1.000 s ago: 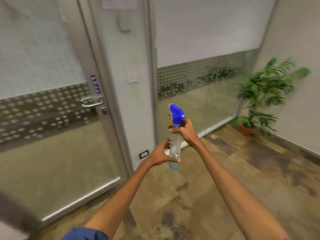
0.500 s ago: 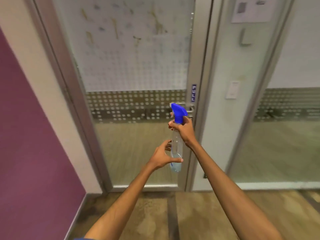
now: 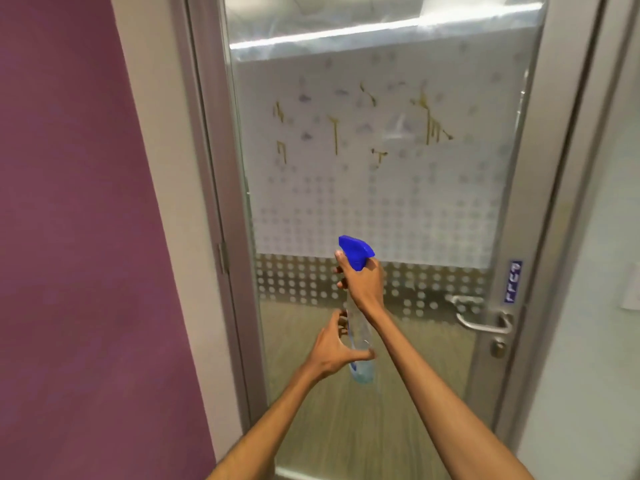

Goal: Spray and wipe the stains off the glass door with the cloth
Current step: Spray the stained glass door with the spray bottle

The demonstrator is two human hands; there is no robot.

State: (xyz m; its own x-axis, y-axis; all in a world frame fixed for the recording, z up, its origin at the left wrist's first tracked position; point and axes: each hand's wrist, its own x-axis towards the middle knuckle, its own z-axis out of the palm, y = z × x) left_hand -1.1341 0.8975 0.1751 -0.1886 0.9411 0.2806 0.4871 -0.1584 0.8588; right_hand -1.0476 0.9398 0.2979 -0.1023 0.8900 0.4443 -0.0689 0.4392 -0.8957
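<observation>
Two hands hold one spray bottle (image 3: 358,329) in front of a stained glass door (image 3: 381,403). The right hand (image 3: 363,285) is wrapped round the neck just under the blue trigger head (image 3: 356,252), fingers curled on it; the left hand (image 3: 332,348) cups the clear lower body, thumb across the front and fingers curled behind.

Several yellowish-brown stains (image 3: 431,128) — drips and streaks — sit high on the frosted upper panel, well above the trigger head. The bottle hangs lower, level with the dotted band and left of the door handle (image 3: 481,318). No cloth shows anywhere in view; whether one is within reach cannot be told.

Spraying looks to be the step in hand, with nothing on the glass wiped yet. The risks seem plain enough:

- The bottle sits below the marks, so a squeeze from here would likely wet the dotted band and miss them.
- Liquid put on the upright pane will probably run down before any cloth arrives, streaking the cleaner lower glass.
- Little liquid shows at the bottle's base, so a tilted trigger may draw air — and the purple wall (image 3: 69,237) at the left could catch overspray.
</observation>
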